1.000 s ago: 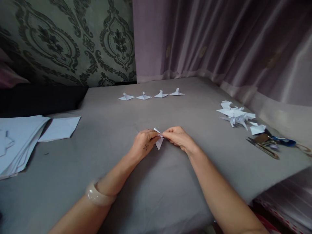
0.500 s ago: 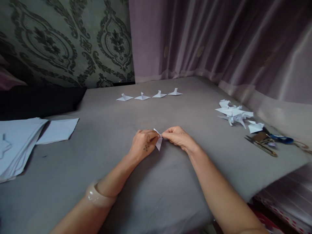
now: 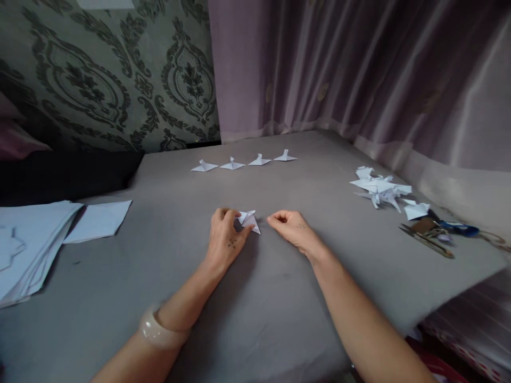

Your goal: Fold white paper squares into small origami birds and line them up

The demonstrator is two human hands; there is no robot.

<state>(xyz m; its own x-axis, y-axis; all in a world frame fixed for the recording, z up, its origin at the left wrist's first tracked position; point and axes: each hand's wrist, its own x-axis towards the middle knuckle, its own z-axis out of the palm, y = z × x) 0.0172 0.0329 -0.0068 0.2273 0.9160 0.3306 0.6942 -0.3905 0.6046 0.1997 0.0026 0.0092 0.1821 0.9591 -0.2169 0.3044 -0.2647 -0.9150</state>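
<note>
Between the thumb and fingers of my left hand (image 3: 227, 232) is a small white folded paper bird (image 3: 249, 220), its wings spread and one pointed corner toward me. Just right of it, apart from the paper, my right hand (image 3: 294, 227) is closed, thumb against the curled forefinger, with nothing visible in it. Similar folded birds, such as this paper figure (image 3: 232, 164), stand in a row farther back on the grey cloth.
A heap of white folded papers (image 3: 379, 187) lies at the right. Beside it are a pointed metal tool (image 3: 429, 242) and a blue-handled item (image 3: 461, 229). Stacked paper sheets (image 3: 32, 239) and a smaller paper piece (image 3: 99, 221) lie left. A purple curtain (image 3: 319, 64) hangs behind the grey-covered surface (image 3: 179, 197).
My right hand has let go of the paper bird and drawn slightly right. My left hand has moved a little left with it, and more of the bird now shows.
</note>
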